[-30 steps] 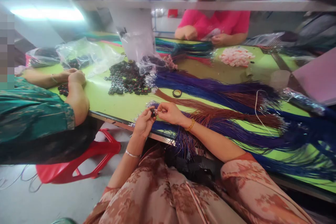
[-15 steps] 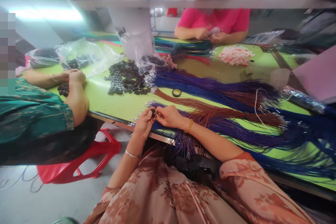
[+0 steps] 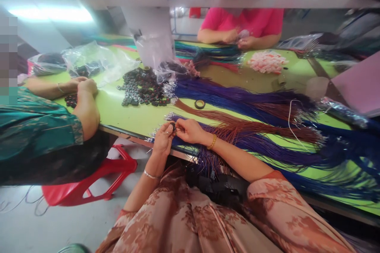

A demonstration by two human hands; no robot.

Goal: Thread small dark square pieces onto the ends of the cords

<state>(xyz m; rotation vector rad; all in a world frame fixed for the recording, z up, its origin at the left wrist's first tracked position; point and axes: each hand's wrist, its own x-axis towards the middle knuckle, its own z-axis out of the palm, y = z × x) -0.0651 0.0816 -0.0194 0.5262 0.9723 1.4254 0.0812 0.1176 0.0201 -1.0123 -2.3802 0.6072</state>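
Observation:
Close together at the table's near edge, both my hands work at one small part. My left hand point(image 3: 162, 138) is closed on a small black connector housing point(image 3: 173, 127), partly hidden by the fingers. My right hand point(image 3: 190, 131) pinches a thin wire at the housing's right side; whether the wire's end sits inside it I cannot tell. Under and beside my hands lie purple wires with silver terminals point(image 3: 170, 116). A bundle of brown wires point(image 3: 225, 120) runs just behind my right hand. Beyond my left hand is a pile of black housings point(image 3: 139, 89).
A roll of black tape point(image 3: 200, 104) lies among the wire bundles on the green table point(image 3: 118, 116). A co-worker in green sits at the left by a red stool point(image 3: 89, 184). Another, in pink, works opposite behind a pile of pale pink parts point(image 3: 267, 62). A shelf point(image 3: 237, 1) spans overhead.
My fingers have shifted slightly around the black connector housing, and the wire at it shows a little differently. Otherwise the scene is nearly the same.

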